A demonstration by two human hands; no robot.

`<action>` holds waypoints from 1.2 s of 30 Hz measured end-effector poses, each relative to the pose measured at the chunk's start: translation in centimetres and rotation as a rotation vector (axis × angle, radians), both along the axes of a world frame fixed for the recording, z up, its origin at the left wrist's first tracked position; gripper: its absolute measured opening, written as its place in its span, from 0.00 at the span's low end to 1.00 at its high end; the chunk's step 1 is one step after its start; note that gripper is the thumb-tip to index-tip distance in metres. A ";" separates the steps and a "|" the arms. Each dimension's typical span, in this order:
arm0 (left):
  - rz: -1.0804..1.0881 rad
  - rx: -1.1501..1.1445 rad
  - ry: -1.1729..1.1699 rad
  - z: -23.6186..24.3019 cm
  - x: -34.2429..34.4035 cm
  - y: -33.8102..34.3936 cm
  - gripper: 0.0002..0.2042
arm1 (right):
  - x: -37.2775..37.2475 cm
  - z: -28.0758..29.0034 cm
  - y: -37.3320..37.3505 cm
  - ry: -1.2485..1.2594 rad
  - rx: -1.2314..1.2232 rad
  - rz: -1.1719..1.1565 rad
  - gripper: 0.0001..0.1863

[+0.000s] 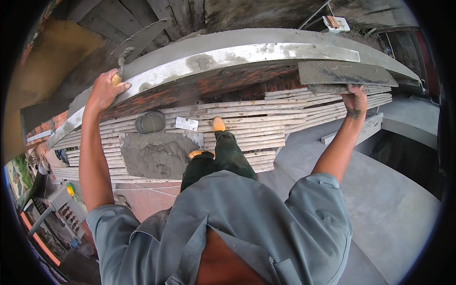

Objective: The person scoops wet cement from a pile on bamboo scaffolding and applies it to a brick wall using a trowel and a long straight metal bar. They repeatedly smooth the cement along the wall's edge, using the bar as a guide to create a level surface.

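My left hand (pixel 105 89) is closed round the wooden handle of a trowel (pixel 143 39), whose mortar-smeared blade points up and away. Its thumb and fingers lie against the near end of a long pale straightedge (pixel 247 52). This bar runs along the edge of a grey plastered wall top (pixel 266 36) and has mortar patches on it. On the right, my right hand (pixel 355 99) grips a long plastering float (pixel 346 73) coated in wet grey mortar. The float overlaps the bar's right end; whether they touch I cannot tell. My fingers under it are partly hidden.
I stand in orange-toed boots (pixel 218 124) on a scaffold of bamboo poles (pixel 256 111). Near them are a mortar-covered board (pixel 156 154), a grey bucket (pixel 150 122) and a small white rectangular piece (pixel 186 124). Red brickwork (pixel 190 90) shows below the bar. A grey slab (pixel 370 190) lies lower right.
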State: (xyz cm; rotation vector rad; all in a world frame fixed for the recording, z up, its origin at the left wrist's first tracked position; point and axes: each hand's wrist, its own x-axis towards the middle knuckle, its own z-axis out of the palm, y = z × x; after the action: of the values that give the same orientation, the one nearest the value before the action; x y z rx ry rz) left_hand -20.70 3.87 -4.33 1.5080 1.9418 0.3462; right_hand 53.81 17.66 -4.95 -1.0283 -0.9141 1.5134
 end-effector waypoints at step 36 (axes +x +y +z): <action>0.071 0.358 0.169 1.1 -3.6 -10.8 0.19 | -48.4 -4.8 -21.8 -0.938 0.649 0.804 0.12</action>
State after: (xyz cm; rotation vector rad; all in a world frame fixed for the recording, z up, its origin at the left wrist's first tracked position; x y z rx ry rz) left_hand -24.30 -6.88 -3.19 1.7424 2.1542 0.6447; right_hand 5.42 -4.15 -9.70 -0.8860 -2.5144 1.0980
